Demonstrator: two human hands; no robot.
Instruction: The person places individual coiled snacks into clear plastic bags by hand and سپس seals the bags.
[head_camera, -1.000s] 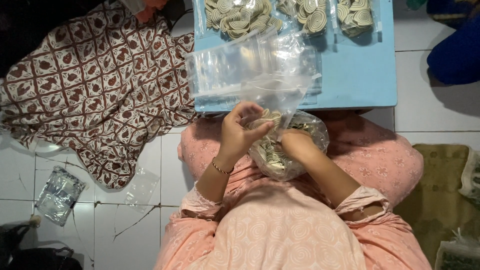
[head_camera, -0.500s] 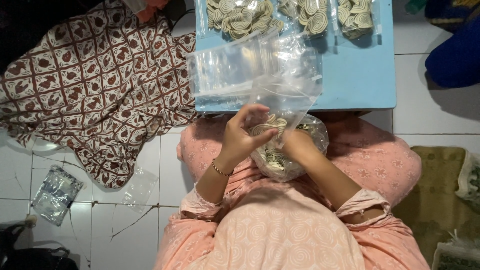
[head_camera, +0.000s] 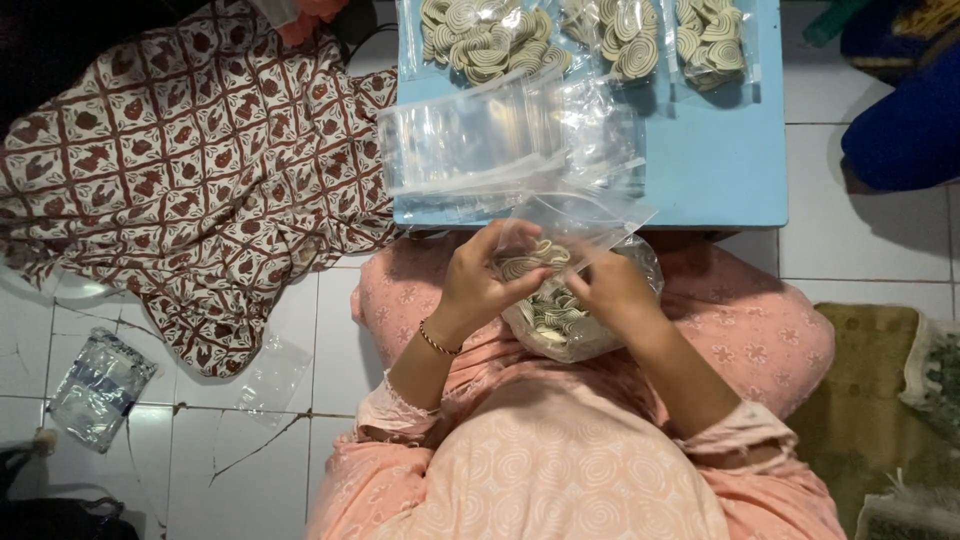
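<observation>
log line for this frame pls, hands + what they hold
left hand: holds small clear bag | right hand: at bag mouth | lap: big bag of spiral pieces | blue table: empty bags

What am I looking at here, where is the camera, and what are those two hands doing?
The camera sits on a person's head and looks straight down at their lap. Their left hand and right hand hold a clear plastic bag filled with pale spiral-shaped pieces. Ahead is a low blue table carrying a stack of empty clear bags and filled bags of spirals. A brown patterned cloth lies on the white tiled floor to the left.
</observation>
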